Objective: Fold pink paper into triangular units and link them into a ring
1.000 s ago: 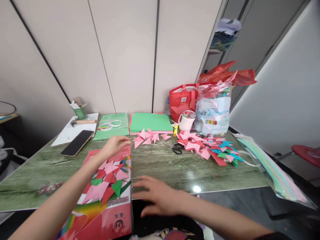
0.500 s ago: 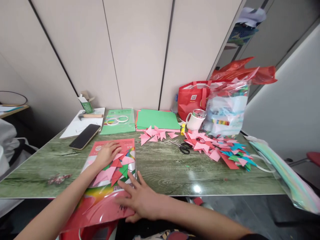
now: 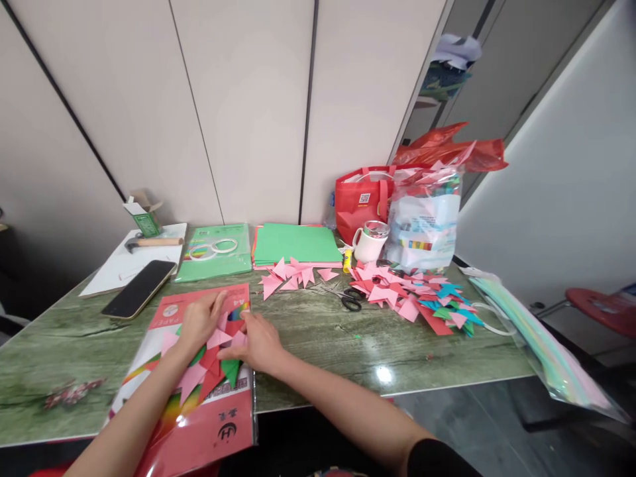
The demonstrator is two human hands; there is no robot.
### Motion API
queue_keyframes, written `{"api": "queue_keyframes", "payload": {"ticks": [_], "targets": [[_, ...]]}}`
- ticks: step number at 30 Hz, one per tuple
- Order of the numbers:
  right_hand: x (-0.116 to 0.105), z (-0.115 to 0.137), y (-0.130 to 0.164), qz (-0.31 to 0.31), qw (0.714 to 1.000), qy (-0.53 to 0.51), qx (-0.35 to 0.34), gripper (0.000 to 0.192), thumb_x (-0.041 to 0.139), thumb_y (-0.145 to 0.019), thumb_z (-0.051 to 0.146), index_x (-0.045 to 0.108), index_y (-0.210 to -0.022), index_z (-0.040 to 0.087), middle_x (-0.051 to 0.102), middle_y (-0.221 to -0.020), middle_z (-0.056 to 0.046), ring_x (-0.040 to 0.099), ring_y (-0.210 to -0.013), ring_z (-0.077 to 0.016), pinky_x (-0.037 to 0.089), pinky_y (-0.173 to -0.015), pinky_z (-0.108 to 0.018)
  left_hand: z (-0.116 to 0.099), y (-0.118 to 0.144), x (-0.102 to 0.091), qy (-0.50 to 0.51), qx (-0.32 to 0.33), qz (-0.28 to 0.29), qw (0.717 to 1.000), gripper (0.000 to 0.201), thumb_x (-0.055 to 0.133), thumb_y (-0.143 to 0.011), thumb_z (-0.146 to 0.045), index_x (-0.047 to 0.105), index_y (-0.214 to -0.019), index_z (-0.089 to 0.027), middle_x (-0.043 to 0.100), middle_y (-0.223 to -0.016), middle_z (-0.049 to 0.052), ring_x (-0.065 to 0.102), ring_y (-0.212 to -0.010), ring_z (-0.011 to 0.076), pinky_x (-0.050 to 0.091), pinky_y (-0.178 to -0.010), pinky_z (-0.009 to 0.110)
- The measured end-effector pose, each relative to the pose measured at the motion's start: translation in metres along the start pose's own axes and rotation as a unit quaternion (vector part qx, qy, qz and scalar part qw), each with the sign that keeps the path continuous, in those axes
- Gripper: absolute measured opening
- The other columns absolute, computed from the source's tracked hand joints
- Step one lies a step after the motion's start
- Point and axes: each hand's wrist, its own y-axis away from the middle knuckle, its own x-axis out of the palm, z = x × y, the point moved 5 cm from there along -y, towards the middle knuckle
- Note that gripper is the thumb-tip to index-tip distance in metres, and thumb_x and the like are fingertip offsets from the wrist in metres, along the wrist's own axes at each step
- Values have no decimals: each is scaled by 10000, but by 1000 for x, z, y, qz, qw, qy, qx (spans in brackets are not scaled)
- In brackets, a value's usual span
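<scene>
Near edge: red paper pack lies flat on the green wood-grain table, its lower end overhanging the table edge toward the person. A loose cluster of folded paper triangles (pink, red, green) sits on top of the pack, mid-sheet.

Left hand: fingers loosely curled, palm down, resting on the upper part of the triangle cluster; whether it pinches one piece I cannot tell. Right hand: fingers pressed together, tips on the right edge of the cluster, at the pack's right border.

Judgement on handling: the pack's glossy wrap looks slippery, and the overhang means a push toward the body could tip pieces off. Best to hold the cluster between both hands with light inward pressure, and keep the folds flat so they do not spring open.

Mid table: black phone left of the pack; scissors to the right; small heap of pink triangles; a larger mixed heap further right.

Far edge: green sheet stack, tape rolls, white mug, red bag.
</scene>
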Motion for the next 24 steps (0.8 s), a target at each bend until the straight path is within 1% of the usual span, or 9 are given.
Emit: {"api": "queue_keyframes", "payload": {"ticks": [5,9,11,14,16,17,19,21,24], "targets": [[2,-2,0,-7,998,38,53,605,697,-547,449,501,-1056,185,599,-925,-87,586,-881,-281,443,-748,-401,-23,1,8,91,31,4,995,383,361,-827,-436,606,-708,-166,621,-598,13,531,-534,137,376,-534,218],[-3,-7,4,-24,997,32,72,604,711,-508,347,501,-1047,173,545,-1013,-115,565,-931,-281,443,-762,-388,-32,2,3,160,15,1,987,385,374,-823,-437,615,-729,-152,611,-578,7,541,-540,142,415,-538,223],[-7,-12,6,-41,996,19,83,562,710,-497,277,512,-1012,168,496,-1070,-129,563,-924,-265,446,-760,-378,-38,2,-2,207,16,-4,978,363,391,-822,-422,622,-847,-143,646,-665,22,574,-598,146,451,-594,234],[-15,-26,5,-67,992,-49,90,486,704,-484,188,526,-936,171,514,-1025,-101,583,-843,-225,457,-733,-365,-43,0,-12,259,18,-19,965,359,400,-827,-403,595,-986,-147,674,-848,56,615,-731,158,476,-706,263],[-21,-38,4,-75,983,-146,85,386,703,-484,166,531,-829,168,573,-816,-36,591,-788,-214,465,-720,-368,-43,-1,-15,265,8,-23,964,364,400,-825,-409,588,-999,-151,678,-875,64,624,-767,168,479,-738,279],[-23,-46,5,-60,967,-226,97,344,690,-494,145,523,-793,168,575,-721,-4,600,-720,-194,478,-684,-353,-42,-1,-16,262,1,-22,965,371,398,-824,-416,586,-1000,-150,681,-872,66,627,-776,174,479,-748,287],[-31,-61,10,-39,907,-398,135,338,683,-496,137,502,-781,166,578,-621,31,604,-610,-164,498,-620,-331,-37,-2,-14,246,-14,-16,969,391,391,-821,-430,579,-1012,-145,685,-878,75,630,-796,185,476,-761,297],[-52,-73,22,-77,857,-492,134,386,721,-453,159,502,-770,163,611,-627,29,611,-568,-149,505,-609,-317,-30,-1,-10,219,-27,-7,975,411,387,-818,-437,564,-1045,-144,683,-913,85,629,-825,195,470,-764,299],[-107,-91,50,-169,828,-528,86,437,763,-433,207,524,-796,158,651,-659,5,631,-601,-149,509,-628,-296,-22,-1,-5,155,-31,19,987,432,387,-809,-445,550,-1081,-151,677,-957,90,626,-840,213,464,-748,305]]}}
